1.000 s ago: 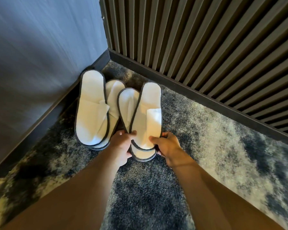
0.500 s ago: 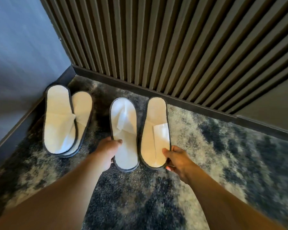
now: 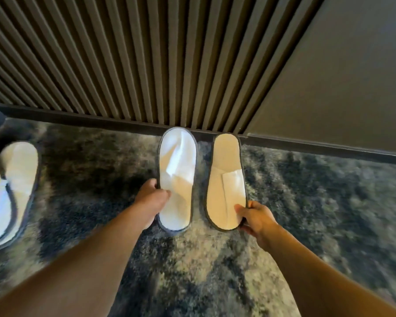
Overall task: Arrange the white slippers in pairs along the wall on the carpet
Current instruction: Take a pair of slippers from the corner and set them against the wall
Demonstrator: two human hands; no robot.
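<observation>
Two white slippers with dark grey trim lie side by side on the carpet, their far ends touching the skirting of the slatted wall [image 3: 124,53]. My left hand [image 3: 151,197] grips the left slipper [image 3: 176,177] at its left edge. My right hand [image 3: 255,217] pinches the right slipper [image 3: 225,179] at its near right corner. A second pair of white slippers [image 3: 12,186], one overlapping the other, lies at the far left, partly cut off by the frame edge.
The mottled grey-and-cream carpet [image 3: 318,202] stretches to the right along a dark skirting board [image 3: 329,148]. Right of the slats the wall is a plain dark panel [image 3: 341,76].
Both hands separated the overlapped pair, then slid the two slippers rightward along the wall and up against the skirting. The other pair stayed in the left corner.
</observation>
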